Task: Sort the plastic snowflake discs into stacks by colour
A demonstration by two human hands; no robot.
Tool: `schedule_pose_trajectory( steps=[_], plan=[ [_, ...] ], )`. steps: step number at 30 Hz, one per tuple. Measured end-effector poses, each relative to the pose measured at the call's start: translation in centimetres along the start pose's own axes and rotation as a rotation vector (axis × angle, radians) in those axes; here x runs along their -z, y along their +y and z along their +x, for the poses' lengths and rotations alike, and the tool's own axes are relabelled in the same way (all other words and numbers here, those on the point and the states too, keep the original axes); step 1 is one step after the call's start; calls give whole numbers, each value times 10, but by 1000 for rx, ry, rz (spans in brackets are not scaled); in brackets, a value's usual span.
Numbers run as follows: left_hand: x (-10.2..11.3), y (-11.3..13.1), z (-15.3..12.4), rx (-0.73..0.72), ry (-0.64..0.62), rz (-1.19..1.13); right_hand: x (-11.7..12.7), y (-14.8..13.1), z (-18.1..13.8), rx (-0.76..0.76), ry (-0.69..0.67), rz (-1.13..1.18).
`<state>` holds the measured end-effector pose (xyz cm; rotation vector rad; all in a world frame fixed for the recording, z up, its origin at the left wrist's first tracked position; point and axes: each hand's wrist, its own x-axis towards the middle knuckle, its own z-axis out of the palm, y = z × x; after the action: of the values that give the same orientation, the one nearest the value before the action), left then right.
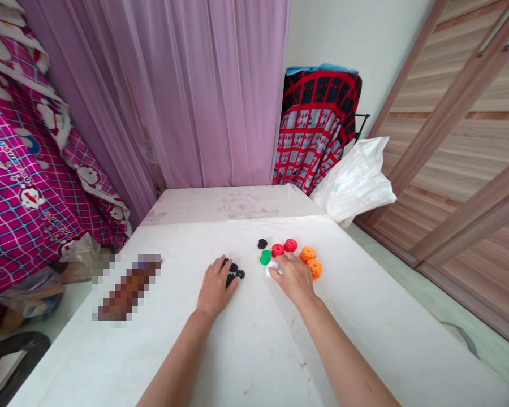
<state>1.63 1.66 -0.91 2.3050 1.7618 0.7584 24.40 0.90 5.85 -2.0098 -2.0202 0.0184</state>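
Seemingly I'm at a gathering step: at lower centre of the frame, my left grip (214, 287) rests with fingers slightly spread over black notched discs (234, 267) on the white surface (254, 350), while my right grip (296, 278) curls over white pieces (270, 268), near red discs (290, 245), a green piece (265, 258) and orange discs (315, 268). Whether either holds anything, I cannot tell. Next, I judge, calls for light fingertips among crowded pieces.

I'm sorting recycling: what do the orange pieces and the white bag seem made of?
Orange pieces: probably matte plastic, from their uniform bright colour and scalloped, moulded edges, though foam isn't ruled out. White bag: likely thin plastic film with a slight sheen, given its crinkles.
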Motion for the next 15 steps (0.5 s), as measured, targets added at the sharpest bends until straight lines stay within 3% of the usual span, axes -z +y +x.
schedule_pose_trajectory(
  steps=[3,8,15],
  plan=[
    [4,-10,-8,60,96,-73,-1,2,0,13,2,-4],
    [24,-41,-30,157,179,-24,-7,7,-21,89,151,118],
    [41,-61,-48,213,172,64,-46,-42,-57,312,82,246]
  ],
)
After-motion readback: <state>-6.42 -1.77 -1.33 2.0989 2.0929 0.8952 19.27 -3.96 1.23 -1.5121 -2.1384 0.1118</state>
